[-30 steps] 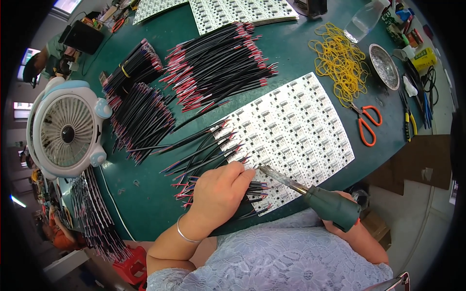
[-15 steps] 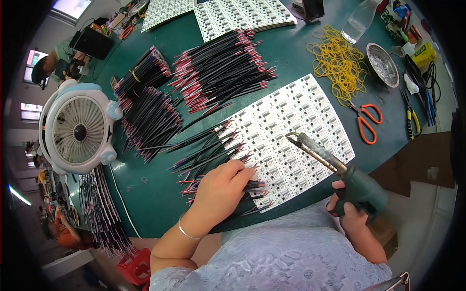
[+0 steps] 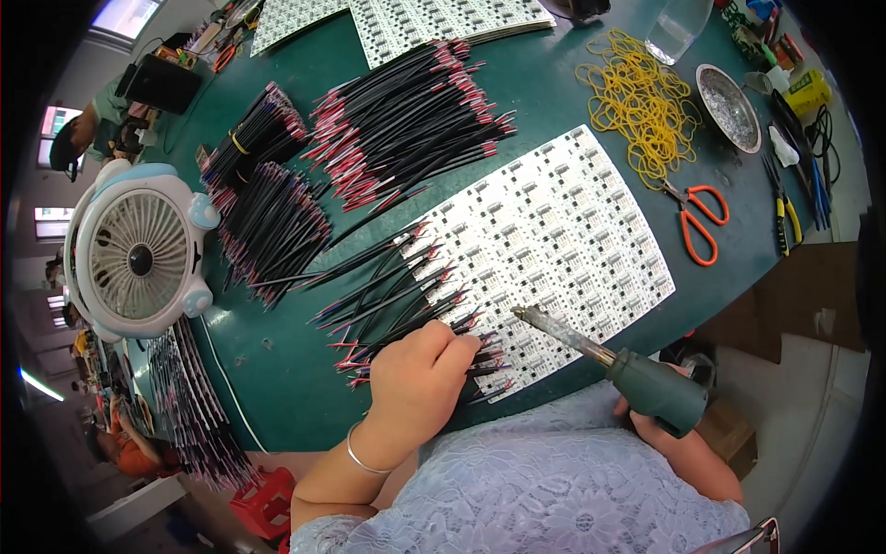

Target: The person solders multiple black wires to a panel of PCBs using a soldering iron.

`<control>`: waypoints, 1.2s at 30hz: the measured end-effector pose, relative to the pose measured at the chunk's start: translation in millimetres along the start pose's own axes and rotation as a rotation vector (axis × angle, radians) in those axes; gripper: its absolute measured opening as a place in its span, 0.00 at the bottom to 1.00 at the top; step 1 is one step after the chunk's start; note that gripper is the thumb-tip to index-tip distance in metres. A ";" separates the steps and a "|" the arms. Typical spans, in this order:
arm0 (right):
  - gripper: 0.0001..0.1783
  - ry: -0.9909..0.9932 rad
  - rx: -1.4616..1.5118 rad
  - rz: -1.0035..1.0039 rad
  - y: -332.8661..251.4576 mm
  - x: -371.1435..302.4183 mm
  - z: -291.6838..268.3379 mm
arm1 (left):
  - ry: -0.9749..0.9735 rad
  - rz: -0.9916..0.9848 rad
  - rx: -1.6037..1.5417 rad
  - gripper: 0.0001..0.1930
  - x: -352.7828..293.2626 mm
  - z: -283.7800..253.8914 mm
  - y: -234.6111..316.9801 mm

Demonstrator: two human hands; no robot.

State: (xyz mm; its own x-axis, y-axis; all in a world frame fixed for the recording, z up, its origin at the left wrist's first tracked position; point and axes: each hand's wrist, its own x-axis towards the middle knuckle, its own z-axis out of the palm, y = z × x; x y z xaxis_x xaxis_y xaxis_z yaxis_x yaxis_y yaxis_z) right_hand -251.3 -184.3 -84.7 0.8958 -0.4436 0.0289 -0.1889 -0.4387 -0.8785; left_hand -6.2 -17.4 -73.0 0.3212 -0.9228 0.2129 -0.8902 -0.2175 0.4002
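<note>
A white panel of small circuit boards [image 3: 572, 222] lies on the table before me. Along its left edge runs a row of black wires [image 3: 378, 277], their bared red and dark ends on the panel. My left hand [image 3: 420, 374] is closed over the wires at the near end of that row, thumb and forefinger together; its palm hides most of what it grips. My right hand [image 3: 657, 430] is wrapped round the dark green handle of a soldering gun [image 3: 655, 388], partly hidden beneath it. The gun's metal tip points left over the panel, near the wire ends.
Loose black wires [image 3: 415, 120] and bundles [image 3: 272, 217] lie beyond the panel. More board panels [image 3: 452, 23] are stacked at the back. To the right are yellow rubber bands [image 3: 637, 102], orange-handled scissors [image 3: 697, 222], a metal bowl [image 3: 729, 106] and pliers [image 3: 784, 212]. A fan [image 3: 138, 254] stands left.
The soldering gun has come down and left, its tip now nearer the wire ends, and its handle has tilted. My left hand has shifted slightly but stays on the wires.
</note>
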 end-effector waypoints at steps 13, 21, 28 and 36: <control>0.08 -0.066 -0.042 -0.089 2.1 1.2 3.1 | -0.050 0.021 0.003 0.09 -3.7 5.1 -4.9; 0.11 -0.101 -0.274 -0.135 0.2 -3.0 1.6 | -0.070 0.037 0.011 0.10 1.1 0.3 -5.0; 0.11 -0.042 -0.146 -0.147 -4.3 4.6 2.8 | -0.112 0.007 0.001 0.14 5.1 -2.4 -2.3; 0.13 -0.084 -0.005 0.054 -4.8 -4.0 1.0 | -0.090 0.007 -0.066 0.17 4.4 -1.3 -4.9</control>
State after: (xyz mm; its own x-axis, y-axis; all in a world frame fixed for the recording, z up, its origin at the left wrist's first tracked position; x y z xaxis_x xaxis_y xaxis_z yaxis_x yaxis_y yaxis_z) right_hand -253.6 -179.6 -81.0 0.9146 -0.4000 -0.0587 -0.2399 -0.4202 -0.8751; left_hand 0.0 -20.0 -72.8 0.2820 -0.9497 0.1362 -0.8683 -0.1922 0.4573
